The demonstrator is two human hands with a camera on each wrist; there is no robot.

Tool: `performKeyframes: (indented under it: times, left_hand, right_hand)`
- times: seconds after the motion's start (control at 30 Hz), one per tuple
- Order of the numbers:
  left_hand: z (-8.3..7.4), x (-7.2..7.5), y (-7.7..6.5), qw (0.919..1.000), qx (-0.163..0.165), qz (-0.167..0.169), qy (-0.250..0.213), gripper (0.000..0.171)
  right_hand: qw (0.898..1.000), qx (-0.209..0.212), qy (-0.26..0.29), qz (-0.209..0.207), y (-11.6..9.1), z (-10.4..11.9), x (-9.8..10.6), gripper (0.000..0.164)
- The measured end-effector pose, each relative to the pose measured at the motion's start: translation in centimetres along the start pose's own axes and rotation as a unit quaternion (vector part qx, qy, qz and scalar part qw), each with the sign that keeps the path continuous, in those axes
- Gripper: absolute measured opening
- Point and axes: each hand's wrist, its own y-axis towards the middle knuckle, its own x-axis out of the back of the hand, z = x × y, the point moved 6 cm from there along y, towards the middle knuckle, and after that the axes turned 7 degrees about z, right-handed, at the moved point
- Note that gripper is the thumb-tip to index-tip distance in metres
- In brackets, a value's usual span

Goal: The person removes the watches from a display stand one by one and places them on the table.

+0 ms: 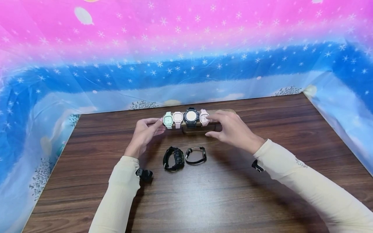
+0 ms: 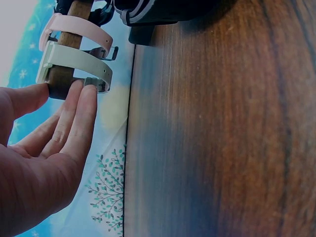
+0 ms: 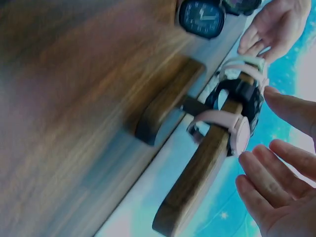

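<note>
A wooden T-bar watch stand (image 3: 190,185) carries several watches near the table's back edge. From the left come a mint green watch (image 1: 168,120), a pale pink watch (image 1: 177,117), a round black watch (image 1: 191,115) and another pink watch (image 1: 204,118). My left hand (image 1: 144,132) pinches the bar's left end, thumb on one side, fingertips against the mint strap in the left wrist view. At the other side, my right hand (image 1: 233,128) has its fingers spread loosely beside the right pink watch, fingertips at its face; whether they touch it I cannot tell.
Two black watches stand on the wooden table (image 1: 221,191) in front of the stand: a chunky one (image 1: 175,159) and a slimmer one (image 1: 196,156). A pink and blue snowflake cloth (image 1: 186,61) hangs behind and along the table's sides.
</note>
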Motion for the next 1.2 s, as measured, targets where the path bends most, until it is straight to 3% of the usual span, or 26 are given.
performKeyframes:
  times: [0.23, 0.47, 0.87, 1.2]
  left_hand:
    - [0.0, 0.0, -0.1, 1.0, 0.001, -0.002, 0.002, 0.038]
    - [0.0, -0.2, 0.0, 1.0, -0.003, -0.001, 0.004, 0.039]
    - [0.0, 0.0, -0.1, 1.0, -0.003, -0.004, 0.003, 0.039]
    - [-0.1, 0.0, 0.0, 1.0, -0.007, -0.002, 0.003, 0.039]
  right_hand:
    - [0.999, -0.008, -0.048, -0.004, 1.3, -1.0, 0.2, 0.058]
    - [0.995, -0.006, -0.096, 0.022, 2.3, -1.5, -0.8, 0.069]
    - [0.991, -0.037, -0.115, 0.063, 3.2, -2.1, -1.9, 0.071]
    - [0.991, -0.032, -0.119, 0.058, 3.2, -2.3, -2.0, 0.062]
